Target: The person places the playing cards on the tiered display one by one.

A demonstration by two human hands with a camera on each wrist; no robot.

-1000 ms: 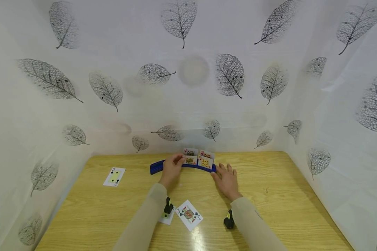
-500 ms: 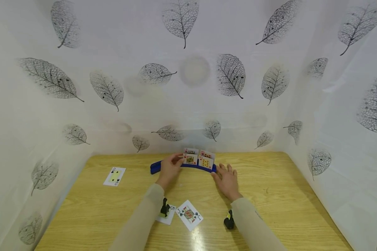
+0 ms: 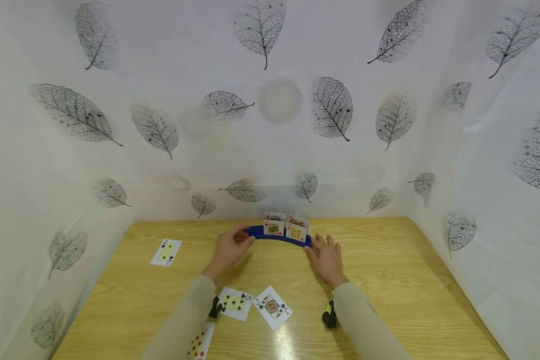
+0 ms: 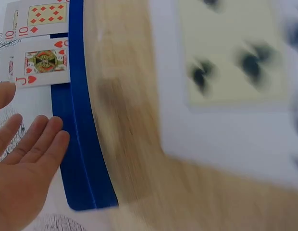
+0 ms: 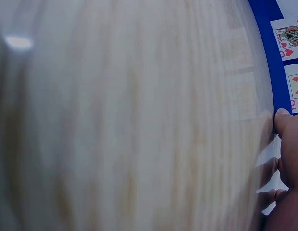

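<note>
A curved blue card holder (image 3: 257,233) stands at the back of the table. Upright in its front row are a jack of hearts (image 4: 45,62) and a ten of diamonds (image 3: 295,233). Behind them stand another jack (image 3: 275,216) and another ten (image 3: 298,220), partly covered. My left hand (image 3: 227,250) holds nothing; its loosely extended fingers lie by the holder's left part, apart from the jack of hearts. At the holder's right end, the thumb of my right hand (image 3: 326,260) touches the front edge, and its other fingers spread outward.
On the table lie a five of clubs (image 3: 235,302), a jack of spades (image 3: 272,307) and a spade card (image 3: 166,252) further left. A diamond card (image 3: 200,342) is partly under the left sleeve in the head view. A leaf-patterned white curtain (image 3: 279,150) surrounds the table.
My left hand has let go of the front jack of hearts and moved left along the holder. The five of clubs and diamond card show more now. My right hand stays at the holder's end.
</note>
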